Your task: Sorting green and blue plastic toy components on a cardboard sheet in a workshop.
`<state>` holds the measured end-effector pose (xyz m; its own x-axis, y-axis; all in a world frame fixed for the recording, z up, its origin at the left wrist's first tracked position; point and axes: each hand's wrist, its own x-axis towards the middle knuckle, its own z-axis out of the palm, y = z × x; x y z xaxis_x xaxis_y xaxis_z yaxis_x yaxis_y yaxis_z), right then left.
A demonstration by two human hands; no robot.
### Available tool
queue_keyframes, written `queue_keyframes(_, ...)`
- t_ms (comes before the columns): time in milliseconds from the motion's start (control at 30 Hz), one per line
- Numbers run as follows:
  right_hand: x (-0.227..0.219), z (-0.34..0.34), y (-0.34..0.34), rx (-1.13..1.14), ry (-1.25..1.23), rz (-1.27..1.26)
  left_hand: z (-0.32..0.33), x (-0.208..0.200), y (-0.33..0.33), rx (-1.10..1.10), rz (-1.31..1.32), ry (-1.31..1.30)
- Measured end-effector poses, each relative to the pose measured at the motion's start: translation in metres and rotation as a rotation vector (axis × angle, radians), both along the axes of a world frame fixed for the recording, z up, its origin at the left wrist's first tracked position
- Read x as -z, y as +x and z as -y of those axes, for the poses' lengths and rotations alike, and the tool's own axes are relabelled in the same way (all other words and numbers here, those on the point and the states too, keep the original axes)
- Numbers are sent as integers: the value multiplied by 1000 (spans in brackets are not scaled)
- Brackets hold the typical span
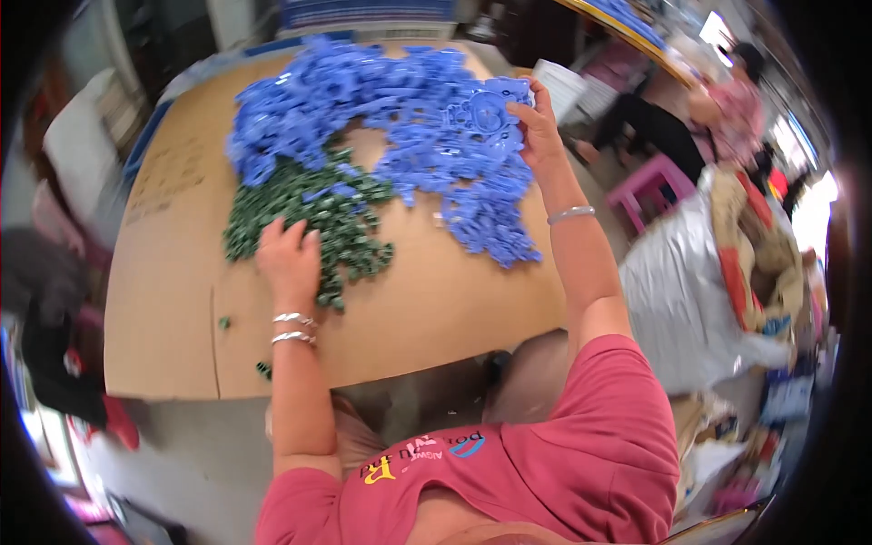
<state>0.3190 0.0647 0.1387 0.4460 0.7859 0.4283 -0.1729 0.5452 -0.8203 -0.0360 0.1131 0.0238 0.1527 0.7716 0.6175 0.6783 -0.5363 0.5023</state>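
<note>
Two hands work a cardboard sheet (436, 309): left hand (291, 259) flat, fingers spread on green pieces (350, 218), right hand (538, 127) clamped on a blue plastic part (486, 109)

On the worktop (173, 300), a heap of flat plastic parts (400, 109) spreads across the far side and trails down toward the right. A pile of small caps (309, 213) lies just near of it, left of centre. The left hand (291, 259) rests on the caps; the right hand (538, 127) touches the heap's far right edge. A stool (647, 186) stands right of the worktop, with a bag (690, 272) nearer.
</note>
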Motion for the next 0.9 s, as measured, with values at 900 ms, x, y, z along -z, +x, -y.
queue_keyframes(900, -14, 171, 54, 677, -436, 1420, 5, 12, -24, -181, -250, -63)
